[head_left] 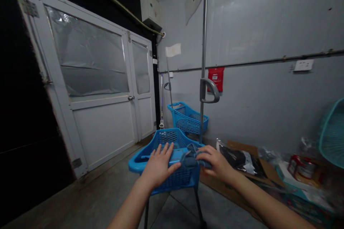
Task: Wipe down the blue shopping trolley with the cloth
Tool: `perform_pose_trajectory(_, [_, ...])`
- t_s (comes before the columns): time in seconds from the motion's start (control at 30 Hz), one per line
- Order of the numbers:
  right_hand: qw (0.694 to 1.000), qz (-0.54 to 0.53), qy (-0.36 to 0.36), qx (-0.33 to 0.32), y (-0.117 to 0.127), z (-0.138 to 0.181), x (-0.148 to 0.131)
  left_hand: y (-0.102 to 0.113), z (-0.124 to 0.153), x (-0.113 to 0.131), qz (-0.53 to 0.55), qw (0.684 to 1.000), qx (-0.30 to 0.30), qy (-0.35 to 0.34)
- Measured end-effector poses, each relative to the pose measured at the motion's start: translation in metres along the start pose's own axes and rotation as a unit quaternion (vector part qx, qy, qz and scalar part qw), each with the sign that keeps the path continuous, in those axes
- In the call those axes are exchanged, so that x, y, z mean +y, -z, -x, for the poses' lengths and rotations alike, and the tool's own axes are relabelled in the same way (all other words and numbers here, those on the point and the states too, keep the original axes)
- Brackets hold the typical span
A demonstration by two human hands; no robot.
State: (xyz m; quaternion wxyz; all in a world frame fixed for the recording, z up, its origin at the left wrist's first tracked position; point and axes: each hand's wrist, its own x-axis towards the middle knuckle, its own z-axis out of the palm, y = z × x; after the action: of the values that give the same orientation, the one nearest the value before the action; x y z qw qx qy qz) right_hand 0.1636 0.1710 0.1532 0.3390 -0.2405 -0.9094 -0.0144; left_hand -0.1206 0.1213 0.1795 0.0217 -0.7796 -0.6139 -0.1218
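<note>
Below me is a blue plastic shopping cart [137,163] with a perforated basket and dark legs. My left hand [160,164] lies over its near end, fingers spread, palm down, with nothing in its grasp. A crumpled blue-grey cloth [189,159] sits on the near right part of the cart's rim. The fingers of my right hand [216,162] are bent around the cloth, pressing it against the cart. The thumb side of my left hand is close to the cloth. Part of the cloth is hidden by my right fingers.
A metal pole with a grey handle [211,91] rises at the cart's right. Behind stands another blue cart [188,120] near the wall. White double doors [104,125] are at left. Cardboard and plastic-wrapped items [242,161] lie at right, below a teal fan [334,132].
</note>
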Motion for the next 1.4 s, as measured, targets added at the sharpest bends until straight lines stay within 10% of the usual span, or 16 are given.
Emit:
perform_pose_trajectory(0.13, [0.998,0.007,0.046,-0.046,0.015,0.011,-0.003,-0.002,-0.003,-0.011,-0.013,1.000,0.025,0.005])
perform_pose_trajectory(0.3, [0.997,0.010,-0.063,0.048,0.031,-0.007,0.006,0.001,-0.005,-0.025,-0.013,1.000,0.024,-0.011])
perform_pose_trajectory(0.47, [0.996,-0.003,-0.065,-0.055,0.004,-0.038,-0.031,-0.004,-0.009,-0.018,-0.022,0.999,0.039,-0.015])
perform_pose_trajectory(0.63, [0.998,-0.021,-0.066,-0.011,-0.024,-0.037,-0.057,-0.006,-0.006,-0.021,-0.026,0.998,0.048,-0.018])
perform_pose_trajectory(1.1, [0.998,-0.015,-0.052,-0.021,-0.027,-0.046,-0.048,-0.006,-0.006,-0.013,-0.048,0.998,0.044,-0.010])
perform_pose_trajectory(1.4, [0.983,-0.113,-0.140,-0.042,0.009,-0.035,0.016,-0.005,-0.005,-0.008,-0.040,0.998,0.031,-0.030])
